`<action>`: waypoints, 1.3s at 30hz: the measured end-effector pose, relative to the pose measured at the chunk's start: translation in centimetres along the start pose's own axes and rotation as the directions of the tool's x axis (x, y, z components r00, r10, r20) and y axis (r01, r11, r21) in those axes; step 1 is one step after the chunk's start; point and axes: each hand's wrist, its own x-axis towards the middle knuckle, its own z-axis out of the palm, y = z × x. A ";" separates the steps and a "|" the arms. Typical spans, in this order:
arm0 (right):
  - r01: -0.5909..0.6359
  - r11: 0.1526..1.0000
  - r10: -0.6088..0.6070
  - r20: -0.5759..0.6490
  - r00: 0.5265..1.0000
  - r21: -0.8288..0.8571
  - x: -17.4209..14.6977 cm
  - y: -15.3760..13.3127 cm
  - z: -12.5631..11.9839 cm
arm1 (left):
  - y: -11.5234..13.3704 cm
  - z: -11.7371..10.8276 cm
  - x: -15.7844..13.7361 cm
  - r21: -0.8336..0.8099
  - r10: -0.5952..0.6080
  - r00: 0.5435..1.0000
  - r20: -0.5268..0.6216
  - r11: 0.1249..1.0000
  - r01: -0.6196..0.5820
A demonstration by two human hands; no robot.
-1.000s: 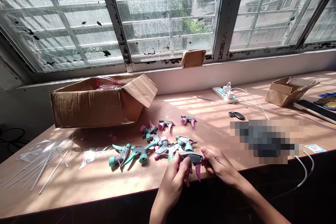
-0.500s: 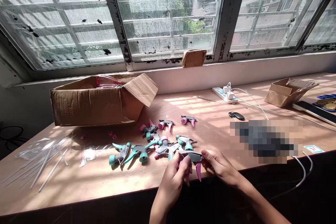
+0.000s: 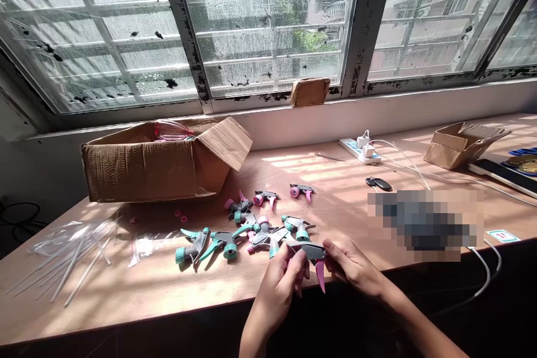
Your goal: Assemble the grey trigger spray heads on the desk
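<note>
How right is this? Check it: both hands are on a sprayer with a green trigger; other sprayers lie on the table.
The head view shows the trigger is pink, not green. The left hand and right hand are on the sprayer; other sprayers lie on the table.

Both hands (image 3: 282,279) and forearms (image 3: 413,313) are bare.

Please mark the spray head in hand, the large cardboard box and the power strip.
Held spray head (image 3: 313,251): head view, on its dark body.
Large cardboard box (image 3: 138,173): head view, on its front wall.
Power strip (image 3: 354,151): head view, on its top face.
</note>
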 end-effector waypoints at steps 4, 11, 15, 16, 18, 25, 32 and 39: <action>0.023 0.997 -0.021 -0.030 0.999 0.078 0.2 0.7 0.3 | 0.0 0.1 0.1 -0.022 -0.007 1.000 -0.015 1.000 0.007; 0.096 0.993 -0.092 -0.066 0.994 0.066 0.3 0.9 0.0 | -0.4 0.2 0.3 -0.036 0.015 0.998 -0.067 0.999 -0.017; 0.072 0.997 -0.072 -0.020 0.997 -0.030 0.1 0.0 -0.3 | -0.2 0.0 0.2 -0.018 0.019 1.000 -0.025 1.000 -0.019; 0.075 0.996 -0.076 -0.008 0.997 -0.046 0.0 -0.2 -0.3 | -0.1 0.0 0.2 -0.012 0.017 1.000 -0.023 1.000 -0.018; 0.084 0.996 -0.084 0.004 0.996 -0.034 0.1 -0.2 -0.1 | 0.0 -0.1 0.2 -0.006 0.016 1.000 -0.027 1.000 -0.016; 0.108 0.994 -0.109 -0.069 0.992 -0.020 0.3 1.0 0.3 | 0.1 0.2 0.2 0.014 -0.004 0.998 -0.057 1.000 0.005; 0.161 0.973 -0.174 -0.066 0.983 -0.167 0.3 -0.1 -0.3 | -0.2 0.0 0.2 0.028 -0.002 0.999 -0.032 1.000 0.002; 0.017 0.998 -0.017 0.008 1.000 0.060 0.3 0.6 -0.3 | -0.3 -0.1 0.2 0.017 0.014 0.999 -0.048 1.000 -0.013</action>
